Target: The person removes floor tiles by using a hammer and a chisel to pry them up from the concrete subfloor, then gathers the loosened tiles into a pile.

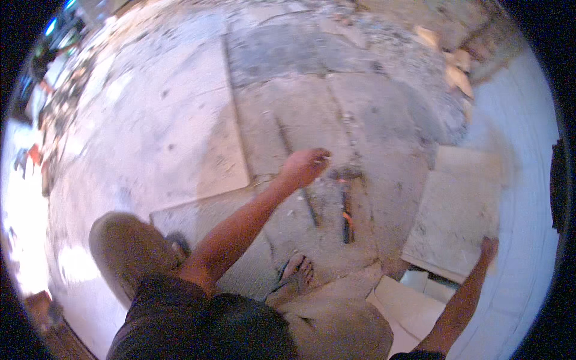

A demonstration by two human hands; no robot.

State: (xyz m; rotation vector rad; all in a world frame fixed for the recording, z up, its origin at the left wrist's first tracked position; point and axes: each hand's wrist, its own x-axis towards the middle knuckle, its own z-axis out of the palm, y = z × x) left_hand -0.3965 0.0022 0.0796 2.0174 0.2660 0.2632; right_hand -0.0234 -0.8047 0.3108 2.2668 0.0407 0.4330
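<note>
Out in front, over the dusty floor, my left hand (305, 168) has its fingers curled together, with a small pale bit at the fingertips that is too small to name. Below it lies a hammer (346, 213) with a black and orange handle, its head among crumbs of rubble. A thin dark rod (309, 207) rests on the floor to the hammer's left, partly covered by my hand and wrist. On the right, my right hand (489, 248) is closed at the edge of a large pale tile (456, 207), beside the white wall; its fingers are partly blurred.
More pale tiles (411, 306) lie near my right forearm. A large light slab (174, 132) covers the floor to the left. Broken pieces (459, 72) sit by the wall at the far right. My sandalled foot (298, 268) stands close to the rod.
</note>
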